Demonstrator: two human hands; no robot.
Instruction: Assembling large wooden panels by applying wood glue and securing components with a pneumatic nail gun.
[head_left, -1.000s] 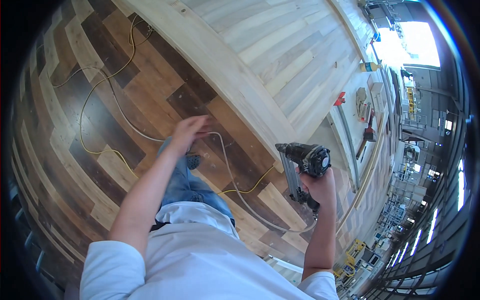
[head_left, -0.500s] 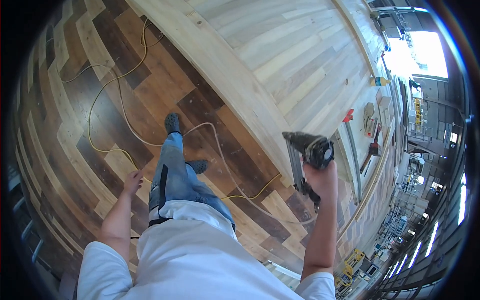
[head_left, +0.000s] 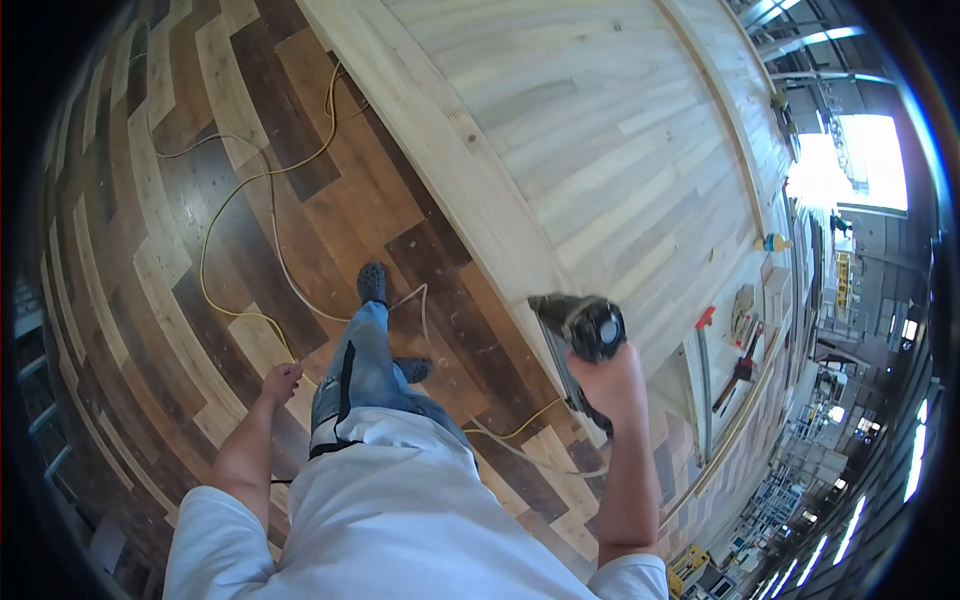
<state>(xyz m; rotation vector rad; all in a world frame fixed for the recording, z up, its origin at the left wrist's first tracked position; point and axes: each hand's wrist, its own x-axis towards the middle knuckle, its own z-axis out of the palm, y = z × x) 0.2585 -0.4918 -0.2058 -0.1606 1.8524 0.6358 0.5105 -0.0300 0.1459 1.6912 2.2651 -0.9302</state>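
My right hand (head_left: 610, 378) is wrapped around the grip of a dark nail gun (head_left: 583, 322), its nose pointing left over the near corner of a pale plank panel (head_left: 600, 180). Whether the nose touches the wood cannot be made out. A pale air hose (head_left: 545, 462) runs across the floor toward the tool's lower end. Out to my left, my left hand (head_left: 283, 383) hangs with its fingers curled in, and nothing shows in it. Just past it on the floor lies a yellow hose (head_left: 210, 225).
A long light timber (head_left: 440, 130) edges the panel. At right lie a red-handled clamp (head_left: 703, 345), a red and black tool (head_left: 741, 371) and a yellow bottle (head_left: 773, 243). Loose hoses cross the patterned plank floor (head_left: 230, 300) around my feet. Workshop shelving stands beyond.
The nail gun has swung left in my right hand, relative to my body. My view has shifted, so the panel and floor sit lower and further right. The pale hose near my foot has changed its bend.
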